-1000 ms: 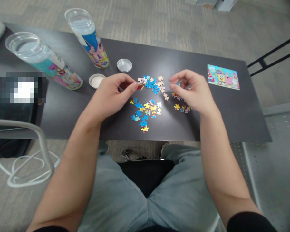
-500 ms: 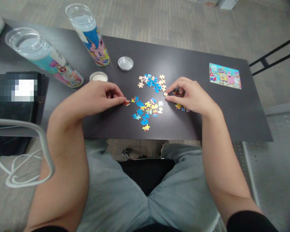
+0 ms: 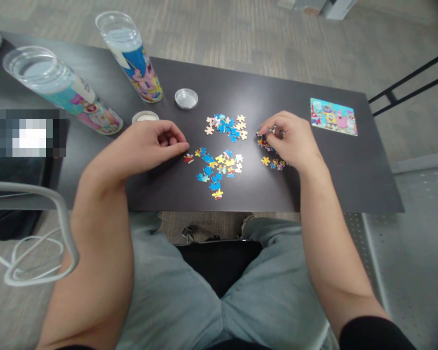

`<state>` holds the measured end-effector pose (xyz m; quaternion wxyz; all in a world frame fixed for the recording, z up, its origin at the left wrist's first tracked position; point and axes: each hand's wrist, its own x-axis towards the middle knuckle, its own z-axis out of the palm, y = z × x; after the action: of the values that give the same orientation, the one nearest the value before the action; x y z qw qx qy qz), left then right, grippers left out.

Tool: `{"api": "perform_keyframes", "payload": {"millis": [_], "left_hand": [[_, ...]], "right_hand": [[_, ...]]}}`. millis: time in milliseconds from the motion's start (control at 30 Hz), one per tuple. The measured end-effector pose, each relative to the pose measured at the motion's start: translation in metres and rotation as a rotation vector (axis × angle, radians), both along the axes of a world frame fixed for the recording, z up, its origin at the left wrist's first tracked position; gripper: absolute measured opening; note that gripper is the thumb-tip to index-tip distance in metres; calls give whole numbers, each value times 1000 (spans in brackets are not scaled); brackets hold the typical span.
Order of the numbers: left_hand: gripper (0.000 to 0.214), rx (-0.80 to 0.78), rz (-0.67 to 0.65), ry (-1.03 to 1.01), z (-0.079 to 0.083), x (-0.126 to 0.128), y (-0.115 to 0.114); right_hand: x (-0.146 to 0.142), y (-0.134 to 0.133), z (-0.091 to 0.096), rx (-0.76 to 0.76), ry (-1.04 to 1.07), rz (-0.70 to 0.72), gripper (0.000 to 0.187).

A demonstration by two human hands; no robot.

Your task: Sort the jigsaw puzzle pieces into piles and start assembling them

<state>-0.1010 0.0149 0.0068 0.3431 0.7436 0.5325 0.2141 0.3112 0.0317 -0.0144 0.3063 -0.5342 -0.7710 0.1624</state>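
Observation:
Small coloured puzzle pieces lie in loose groups on the black table (image 3: 336, 175): one group at the back (image 3: 224, 124), one in the middle (image 3: 219, 169), one at the right (image 3: 274, 163). My left hand (image 3: 155, 145) rests on the table with its fingers curled. A red piece (image 3: 189, 158) lies just off its fingertips, not held. My right hand (image 3: 290, 138) is over the right group, its fingertips pinched on a small puzzle piece (image 3: 268, 133) at the group's far edge.
Two clear cartoon-printed tubes, one (image 3: 140, 61) upright-tilted and one (image 3: 63, 95) lying, are at the back left. Two round lids (image 3: 186, 98) (image 3: 144, 116) lie near them. A finished picture card (image 3: 334, 116) lies at the back right. A chair frame (image 3: 63, 214) and a white cable (image 3: 29, 265) are at the left.
My left hand came back toward me, set the red piece down on the table and let go of it. My right hand dropped onto the right group of pieces.

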Motion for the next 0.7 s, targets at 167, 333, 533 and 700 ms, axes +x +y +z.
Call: {"api": "perform_keyframes", "payload": {"millis": [167, 333, 533, 700], "left_hand": [[40, 59, 121, -49, 0, 14, 0], [49, 27, 153, -101, 0, 27, -3], [38, 90, 146, -125, -5, 31, -1], [29, 116, 136, -113, -10, 30, 2]], "right_hand": [[-10, -4, -4, 56, 11, -55, 20], [-33, -12, -8, -7, -81, -7, 13], [-32, -9, -7, -83, -8, 3, 15], [-17, -13, 7, -167, 2, 148, 14]]}}
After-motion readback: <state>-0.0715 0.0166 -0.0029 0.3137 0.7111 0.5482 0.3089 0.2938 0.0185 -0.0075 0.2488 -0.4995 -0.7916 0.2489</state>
